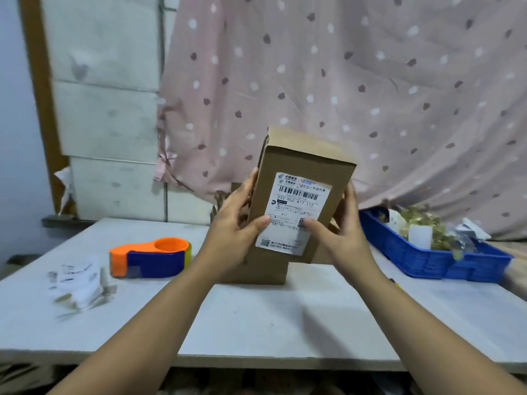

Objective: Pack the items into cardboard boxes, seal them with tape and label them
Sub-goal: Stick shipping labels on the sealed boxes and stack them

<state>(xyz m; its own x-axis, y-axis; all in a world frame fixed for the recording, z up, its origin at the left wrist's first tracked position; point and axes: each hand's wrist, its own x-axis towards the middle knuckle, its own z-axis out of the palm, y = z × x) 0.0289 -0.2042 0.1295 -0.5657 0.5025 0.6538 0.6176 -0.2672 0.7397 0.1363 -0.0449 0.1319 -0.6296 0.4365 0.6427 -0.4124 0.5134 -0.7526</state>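
Note:
A closed brown cardboard box (pixel 308 158) is held up above the table, tilted toward me, with a white shipping label (pixel 295 212) stuck on its front face. My left hand (pixel 236 226) grips the box's left side, thumb pressing the label's lower left. My right hand (pixel 339 232) grips the right side, thumb on the label's lower right. An orange and blue tape dispenser (pixel 148 258) lies on the table to the left. A blue plastic tray (pixel 422 258) with golden items sits at the right.
Another cardboard box (pixel 256 272) stands on the white table (pixel 271 317) behind my hands. Loose label papers (pixel 79 280) lie at the left. A pink dotted curtain (pixel 370 81) hangs behind the table.

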